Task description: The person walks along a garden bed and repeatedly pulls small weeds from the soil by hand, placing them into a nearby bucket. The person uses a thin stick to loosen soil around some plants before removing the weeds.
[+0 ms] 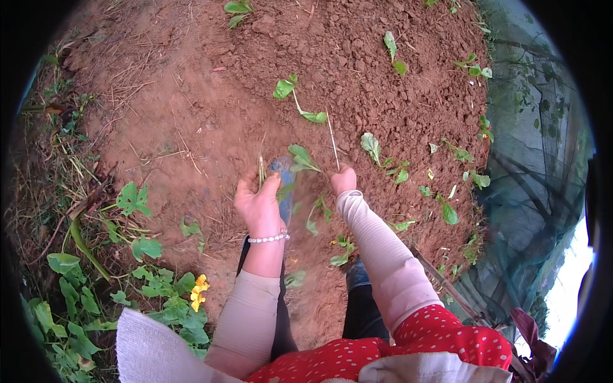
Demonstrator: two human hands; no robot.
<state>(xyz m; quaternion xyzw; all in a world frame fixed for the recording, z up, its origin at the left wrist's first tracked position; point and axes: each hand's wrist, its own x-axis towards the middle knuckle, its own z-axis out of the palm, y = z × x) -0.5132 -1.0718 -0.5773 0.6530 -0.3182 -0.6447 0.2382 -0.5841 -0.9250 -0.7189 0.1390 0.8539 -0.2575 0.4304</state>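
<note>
Left hand (pixel 258 204): fingers curled, thumb pressed against thin pale stems (pixel 261 167) poking up past fingertips; beaded bracelet (pixel 269 239) at wrist. Right hand (pixel 344 180): clenched on near end of slim whitish stick (pixel 332 139), far end pointing away over reddish-brown soil (pixel 421 96). Green broad-leaved seedling (pixel 302 157) between hands, leaf smooth, oval; another seedling (pixel 313 117) near stick's far tip.

Seedlings (pixel 370 147) on soil (pixel 198 83), vine (pixel 175 311) at lower left, netting (pixel 539 153) at right, stick (pixel 332 140) in right hand (pixel 344 180)
</note>
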